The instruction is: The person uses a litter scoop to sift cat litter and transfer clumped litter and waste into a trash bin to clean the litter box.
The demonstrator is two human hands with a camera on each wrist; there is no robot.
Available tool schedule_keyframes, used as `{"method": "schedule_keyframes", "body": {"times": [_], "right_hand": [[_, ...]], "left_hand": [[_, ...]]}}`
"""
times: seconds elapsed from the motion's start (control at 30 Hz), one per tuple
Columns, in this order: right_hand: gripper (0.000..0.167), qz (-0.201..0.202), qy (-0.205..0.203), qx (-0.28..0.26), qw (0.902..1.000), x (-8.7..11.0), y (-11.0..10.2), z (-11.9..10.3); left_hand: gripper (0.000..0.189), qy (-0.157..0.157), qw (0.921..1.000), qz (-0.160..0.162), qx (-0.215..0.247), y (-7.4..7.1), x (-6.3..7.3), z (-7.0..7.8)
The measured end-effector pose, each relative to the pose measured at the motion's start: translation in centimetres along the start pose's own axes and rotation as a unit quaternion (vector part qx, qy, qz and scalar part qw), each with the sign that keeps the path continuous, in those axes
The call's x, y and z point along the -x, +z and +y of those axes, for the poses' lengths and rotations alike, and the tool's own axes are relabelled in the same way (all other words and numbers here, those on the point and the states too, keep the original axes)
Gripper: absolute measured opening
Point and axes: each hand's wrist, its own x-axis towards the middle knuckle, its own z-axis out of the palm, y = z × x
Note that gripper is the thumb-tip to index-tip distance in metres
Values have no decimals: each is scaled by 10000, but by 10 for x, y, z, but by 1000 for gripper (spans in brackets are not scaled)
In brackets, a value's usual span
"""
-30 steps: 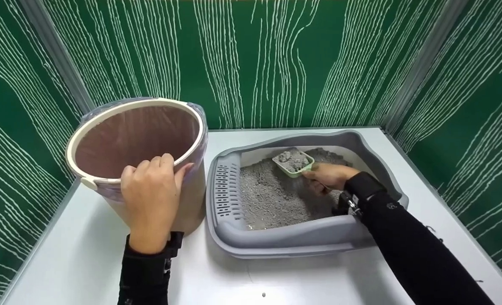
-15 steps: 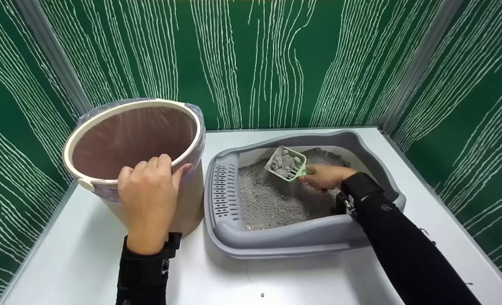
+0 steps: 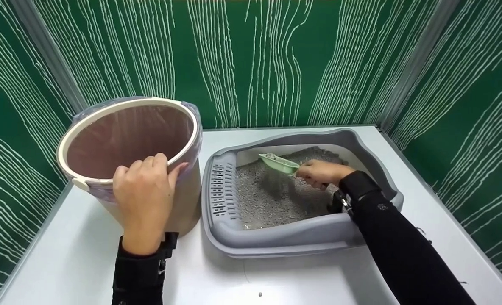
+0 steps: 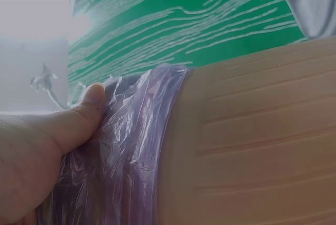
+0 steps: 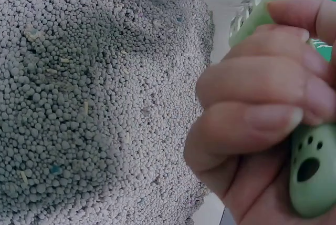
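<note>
My left hand (image 3: 143,192) grips the near rim of a beige trash can (image 3: 187,199), fingers over the edge and thumb outside. A thin purple trash bag (image 4: 134,130) lines the can and folds down over its outside. In my right hand (image 3: 323,173) is a light green litter scoop (image 3: 281,164), its handle with a paw-print cutout wrapped by my fingers in the right wrist view. The scoop hangs over the grey litter (image 3: 268,199) in a grey litter box (image 3: 285,239). Some litter clumps show at its upper edge; the rest of its inside is hidden.
Can and litter box stand side by side on a white table (image 3: 217,279). Slotted openings (image 3: 223,190) line the box's left end. Green walls (image 3: 268,63) with white wavy lines enclose the back and sides. A small crumb (image 3: 260,294) lies near the front.
My right hand has tipped the litter scoop from facing up to a side-on tilt and shifted it slightly left. My left hand keeps its grip on the trash can.
</note>
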Motion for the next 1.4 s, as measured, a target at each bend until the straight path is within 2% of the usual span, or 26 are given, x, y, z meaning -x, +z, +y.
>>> {"method": "schedule_keyframes", "body": {"times": [0.17,0.4,0.6,0.73,0.87,1.17,1.4], "right_hand": [[29,241,-75,321,9992,0,-3,1],[21,482,-96,525,9974,0,-3,3],[31,529,-60,524,9972,1,-2,3],[38,548,-72,724,9958,3,-2,3],[40,463,-47,769,9960,4,-3,2],[34,-11,120,152,9998,4,-2,-2],[23,0,106,121,9999,3,-3,-1]], "left_hand": [[46,21,10000,51,1,-1,0,1],[45,64,10000,56,22,-1,0,2],[45,67,10000,17,12,0,0,2],[45,61,10000,21,3,0,1,2],[45,51,10000,34,-35,0,1,2],[46,58,10000,40,-47,0,1,1],[46,67,10000,44,-48,-1,1,1]]}}
